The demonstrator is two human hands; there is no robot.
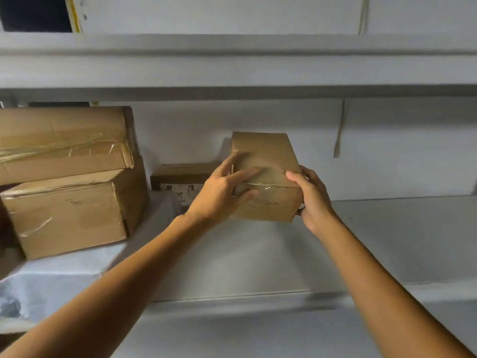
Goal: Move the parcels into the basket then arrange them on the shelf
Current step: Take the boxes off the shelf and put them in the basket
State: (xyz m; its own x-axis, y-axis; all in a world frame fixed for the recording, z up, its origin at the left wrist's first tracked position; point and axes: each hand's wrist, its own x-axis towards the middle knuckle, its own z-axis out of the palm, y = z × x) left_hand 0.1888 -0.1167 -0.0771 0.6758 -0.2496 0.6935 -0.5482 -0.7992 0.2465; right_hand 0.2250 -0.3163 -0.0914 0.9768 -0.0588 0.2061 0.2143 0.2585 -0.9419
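A small brown cardboard parcel [265,161] sealed with clear tape is held between both my hands just over the white shelf [387,236], near its back wall. My left hand [219,195] grips its left side, fingers spread over the top and front. My right hand [313,197] holds its right near corner, thumb on top. To the left, two larger taped parcels are stacked: the upper one [64,143] lies on the lower one [69,215]. A flat dark parcel [180,175] with a white label lies behind my left hand. No basket is in view.
Another shelf board [232,71] runs overhead, close above the parcels. The white wall closes the back of the shelf. The right half of the shelf surface is bare. A crumpled white sheet [51,285] covers the shelf's left front.
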